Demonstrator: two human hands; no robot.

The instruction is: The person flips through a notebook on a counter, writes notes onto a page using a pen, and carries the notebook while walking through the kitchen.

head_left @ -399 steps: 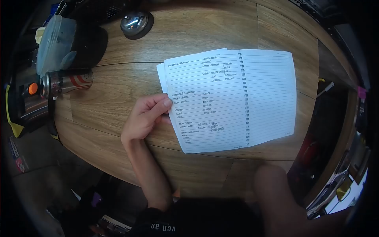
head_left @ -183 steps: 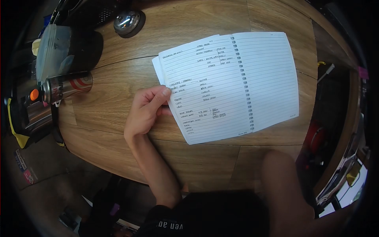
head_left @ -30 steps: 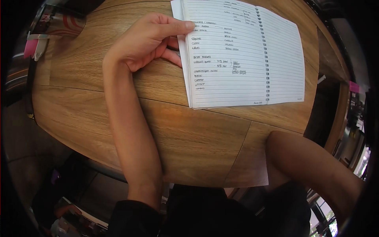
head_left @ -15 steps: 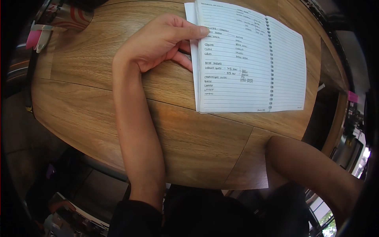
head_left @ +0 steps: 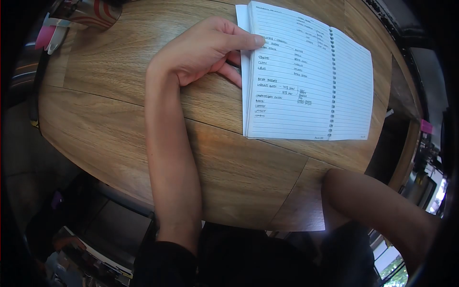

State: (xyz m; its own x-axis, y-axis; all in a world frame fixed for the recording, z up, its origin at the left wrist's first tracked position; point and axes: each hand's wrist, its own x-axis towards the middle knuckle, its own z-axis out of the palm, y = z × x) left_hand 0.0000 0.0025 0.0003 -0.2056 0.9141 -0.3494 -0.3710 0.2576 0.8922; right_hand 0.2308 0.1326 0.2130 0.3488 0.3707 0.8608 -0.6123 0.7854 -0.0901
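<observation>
A spiral notebook (head_left: 291, 122) lies open on the wooden table, its ruled left page bearing handwritten lists in dark ink and its right page mostly blank. My left hand (head_left: 210, 48) grips the notebook's left edge, thumb on top of the page and fingers partly hidden beneath it. On the lower right, my bent right arm (head_left: 373, 196) rests its elbow near the table's front edge. The right hand itself is out of the frame.
The wooden table (head_left: 229, 167) has dark seams and a curved-looking edge. At the upper left stands a cup with red stripes (head_left: 91, 14), beside a pink and white object (head_left: 50, 38). Something small and pink (head_left: 426, 126) shows at far right. A hand (head_left: 71, 243) appears at lower left.
The whole view has shifted slightly, so the notebook and my left hand appear a little farther right. The left hand's hold on the page edge looks the same.
</observation>
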